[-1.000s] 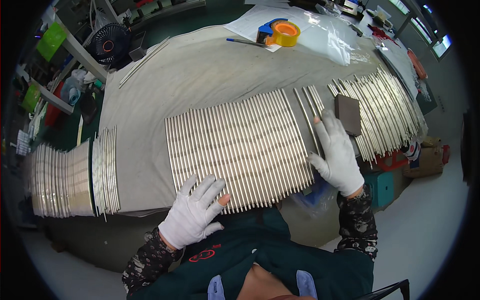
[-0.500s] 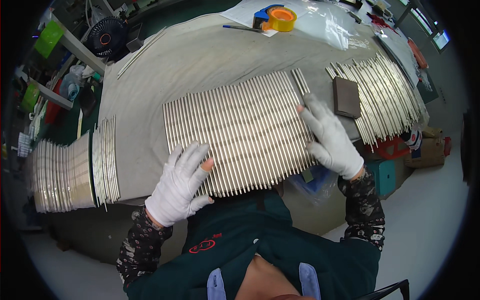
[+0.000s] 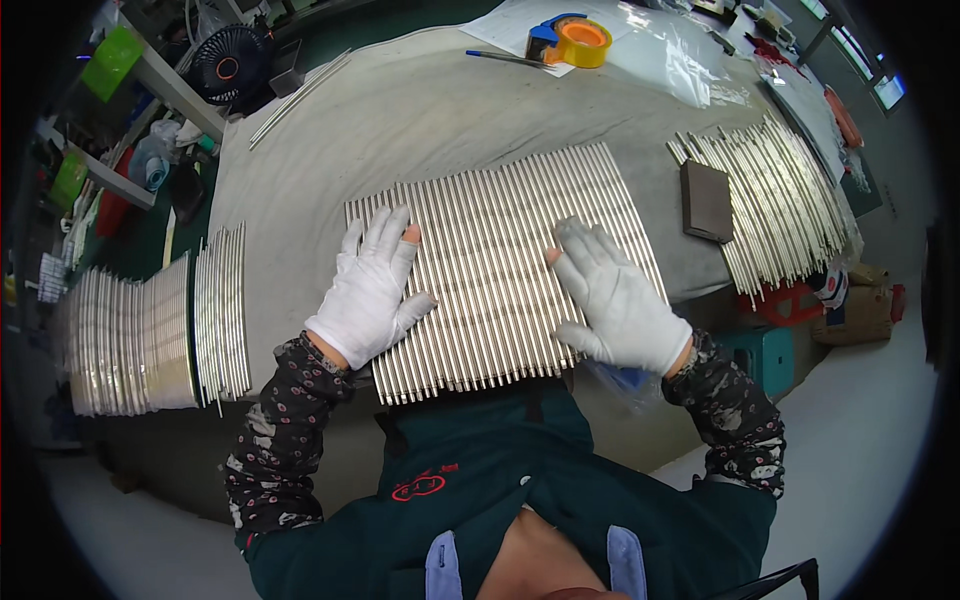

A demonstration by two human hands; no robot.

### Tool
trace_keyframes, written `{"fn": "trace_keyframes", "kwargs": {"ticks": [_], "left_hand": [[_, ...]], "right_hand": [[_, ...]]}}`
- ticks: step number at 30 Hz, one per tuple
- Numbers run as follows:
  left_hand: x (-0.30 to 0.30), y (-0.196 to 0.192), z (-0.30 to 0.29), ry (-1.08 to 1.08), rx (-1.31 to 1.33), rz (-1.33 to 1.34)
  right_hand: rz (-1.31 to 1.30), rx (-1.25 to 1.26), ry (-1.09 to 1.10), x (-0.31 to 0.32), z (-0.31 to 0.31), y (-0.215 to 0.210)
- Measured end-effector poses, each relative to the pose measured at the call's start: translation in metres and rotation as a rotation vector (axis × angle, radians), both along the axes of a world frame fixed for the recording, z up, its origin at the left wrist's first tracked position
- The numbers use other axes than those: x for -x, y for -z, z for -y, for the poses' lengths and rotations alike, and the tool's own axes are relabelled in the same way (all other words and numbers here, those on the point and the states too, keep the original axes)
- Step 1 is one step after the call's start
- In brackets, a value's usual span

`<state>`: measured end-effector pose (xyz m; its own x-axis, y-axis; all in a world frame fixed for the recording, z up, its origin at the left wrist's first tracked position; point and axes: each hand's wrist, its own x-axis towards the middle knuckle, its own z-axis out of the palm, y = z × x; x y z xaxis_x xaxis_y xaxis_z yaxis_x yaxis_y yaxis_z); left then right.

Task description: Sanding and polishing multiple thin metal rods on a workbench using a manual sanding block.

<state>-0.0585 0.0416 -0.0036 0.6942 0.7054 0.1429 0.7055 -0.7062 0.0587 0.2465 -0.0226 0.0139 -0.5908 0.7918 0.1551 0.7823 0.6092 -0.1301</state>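
A flat row of thin, shiny metal rods (image 3: 490, 260) lies side by side on the grey table in front of me. My left hand (image 3: 370, 285), in a white glove with some fingertips bare, rests spread on the row's left part. On the right part lies my right hand (image 3: 615, 300), gloved the same way, its fingers stretched out flat over the rods. Neither hand grips anything. The rods' near ends reach the table's front edge and are slightly uneven. The hands hide some of the rods.
More rods (image 3: 130, 340) lie in a bundle at the left edge, beside a smaller group (image 3: 221, 315). At right, a dark block (image 3: 707, 202) sits against another rod pile (image 3: 785, 210). Toward the back are a tape dispenser (image 3: 570, 42), a pen (image 3: 505, 58), loose rods (image 3: 300, 98) and a fan (image 3: 230, 65).
My right hand has moved left, from the separate rods at the row's right end onto the row. Those rods now lie against it. My left hand has moved farther up the row.
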Motion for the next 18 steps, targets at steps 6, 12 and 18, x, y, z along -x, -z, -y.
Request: {"fn": "trace_keyframes", "kwargs": {"ticks": [6,12,18], "left_hand": [[-0.009,-0.007,-0.003,0.054,0.05,0.053],[-0.009,-0.002,-0.004,0.054,0.02,0.091],[-0.006,-0.004,-0.011,0.055,0.004,0.094]], "right_hand": [[-0.017,0.206,-0.462,0.051,0.002,-0.01],[0.022,0.127,-0.51,0.054,-0.005,-0.007],[0.018,0.13,-0.515,0.055,-0.011,-0.007]]}}
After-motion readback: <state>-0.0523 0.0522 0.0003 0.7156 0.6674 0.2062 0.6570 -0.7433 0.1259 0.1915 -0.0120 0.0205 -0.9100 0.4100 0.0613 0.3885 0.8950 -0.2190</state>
